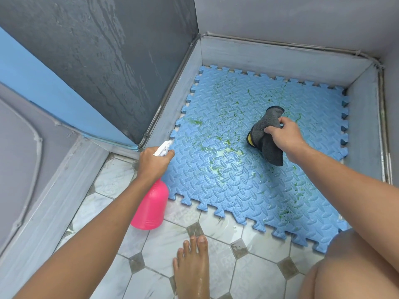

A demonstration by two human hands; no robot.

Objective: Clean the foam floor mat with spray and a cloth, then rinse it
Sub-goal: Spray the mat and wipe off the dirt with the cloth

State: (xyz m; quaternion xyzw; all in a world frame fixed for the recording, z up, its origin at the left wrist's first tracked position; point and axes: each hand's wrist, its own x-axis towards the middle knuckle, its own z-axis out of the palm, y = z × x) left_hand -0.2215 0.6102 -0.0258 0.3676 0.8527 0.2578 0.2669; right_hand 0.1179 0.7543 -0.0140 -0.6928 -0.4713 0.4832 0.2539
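Note:
A blue foam floor mat (pixel 233 182) with jigsaw edges lies flat on the floor in the corner, smeared with green and yellowish stains and wet patches. My left hand (pixel 154 161) grips the white trigger head of a pink spray bottle (pixel 151 209) at the mat's left edge, nozzle pointing over the mat. My right hand (pixel 282 135) holds a dark grey cloth (pixel 267 135) with a yellow patch, bunched and hanging just above the mat's middle.
Grey walls and a low grey skirting (pixel 280 59) close in the mat on the far and right sides. White floor tiles (pixel 254 275) with dark diamond insets lie in front, wet near the mat. My bare foot (pixel 192 266) and knee (pixel 356 266) rest at the bottom.

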